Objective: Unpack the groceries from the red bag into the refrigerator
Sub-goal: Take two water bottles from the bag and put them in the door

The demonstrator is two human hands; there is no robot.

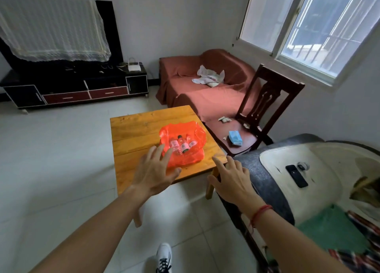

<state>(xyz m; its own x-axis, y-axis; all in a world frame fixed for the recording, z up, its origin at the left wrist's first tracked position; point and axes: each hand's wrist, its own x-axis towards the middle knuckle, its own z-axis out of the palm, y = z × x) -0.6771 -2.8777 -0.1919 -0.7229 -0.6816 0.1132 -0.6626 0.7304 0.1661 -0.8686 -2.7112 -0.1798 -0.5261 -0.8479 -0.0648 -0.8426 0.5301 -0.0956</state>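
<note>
Both hands reach forward on outstretched arms, and neither holds anything. On the left side, the left hand [154, 174] is spread wide, fingers straight and apart. Its fingertips lie over the near edge of the translucent red plastic bag [185, 161], though I cannot tell whether they touch the plastic. That bag sits open-mouthed on the right half of the small square orange-brown wooden desk [139, 128]. Several small clear bottles with pink labels [182, 146] and dark caps lie heaped inside it. Further right, the right hand [232, 182] is equally loose, its fingers straight and fanned. It hangs over the desk's near right corner, just beside the bag but apart from it, and a thin red string [260, 213] circles its wrist.

As I judge it, the unpacking has barely begun. The bottles are all in the bag, nothing has been lifted, and no refrigerator shows anywhere in view. Practically everything remains: taking hold of the bag or a bottle, carrying it to the refrigerator wherever that stands, and setting the groceries inside. With one palm on each side of the bag, the pose suggests an approach to gather it.
</note>
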